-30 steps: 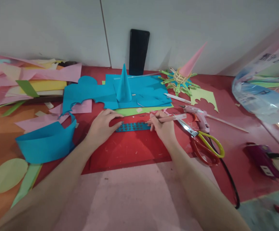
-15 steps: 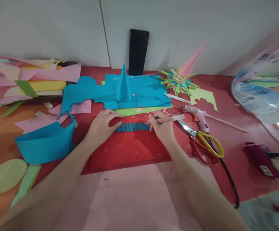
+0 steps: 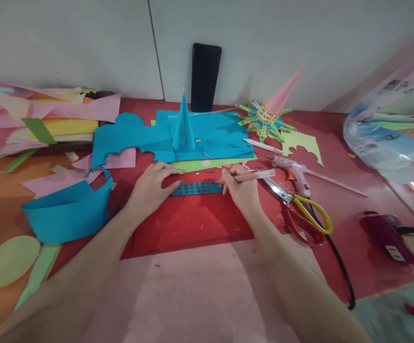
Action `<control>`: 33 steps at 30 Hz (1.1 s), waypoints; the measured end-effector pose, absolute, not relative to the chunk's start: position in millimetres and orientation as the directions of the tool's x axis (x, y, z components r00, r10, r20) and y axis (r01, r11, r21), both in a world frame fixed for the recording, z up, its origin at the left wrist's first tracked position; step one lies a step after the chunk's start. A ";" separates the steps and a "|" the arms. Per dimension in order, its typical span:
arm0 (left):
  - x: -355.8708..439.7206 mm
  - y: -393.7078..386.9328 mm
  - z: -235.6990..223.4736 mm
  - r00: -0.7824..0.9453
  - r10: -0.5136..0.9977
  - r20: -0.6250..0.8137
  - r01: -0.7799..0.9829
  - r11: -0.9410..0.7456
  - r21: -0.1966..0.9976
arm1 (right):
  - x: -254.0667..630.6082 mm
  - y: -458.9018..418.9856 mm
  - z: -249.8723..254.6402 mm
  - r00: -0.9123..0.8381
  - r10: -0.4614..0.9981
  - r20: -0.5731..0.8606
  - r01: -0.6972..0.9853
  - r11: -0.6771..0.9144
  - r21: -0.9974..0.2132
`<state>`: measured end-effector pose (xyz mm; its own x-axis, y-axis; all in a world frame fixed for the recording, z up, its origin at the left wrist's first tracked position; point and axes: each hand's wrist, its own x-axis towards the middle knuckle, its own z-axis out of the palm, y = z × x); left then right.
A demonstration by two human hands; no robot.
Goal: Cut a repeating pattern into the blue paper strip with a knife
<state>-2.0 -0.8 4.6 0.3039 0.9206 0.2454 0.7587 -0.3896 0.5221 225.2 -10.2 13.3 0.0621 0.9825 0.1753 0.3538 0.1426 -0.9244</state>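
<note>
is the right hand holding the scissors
No, the right hand grips a pen-like tool, while the scissors lie apart, to the right of that hand.

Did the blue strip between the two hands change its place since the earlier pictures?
No. Judged against the standing blue cone, the blue strip lies in the same place, with no visible shift to any side.

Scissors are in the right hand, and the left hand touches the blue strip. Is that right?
Not quite: the head view shows the right hand holding a pen-like tool, while the scissors lie to its right. The left hand does touch the blue strip.
</note>
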 end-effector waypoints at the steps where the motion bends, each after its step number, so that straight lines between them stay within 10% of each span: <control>1: -2.0 -0.9 4.7 0.304 0.920 0.248 0.757 -0.391 0.523 | 224.9 -10.2 13.3 0.065 0.982 0.179 0.362 0.144 -0.921; 33: -1.4 -1.1 5.5 0.304 0.920 0.248 0.756 -0.391 0.525 | 225.2 -9.3 13.5 0.100 0.979 0.178 0.349 0.133 -0.928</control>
<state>-1.4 -1.1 5.5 0.3044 0.9198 0.2476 0.7560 -0.3914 0.5247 225.2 -9.3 13.5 0.1004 0.9789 0.1782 0.3491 0.1331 -0.9276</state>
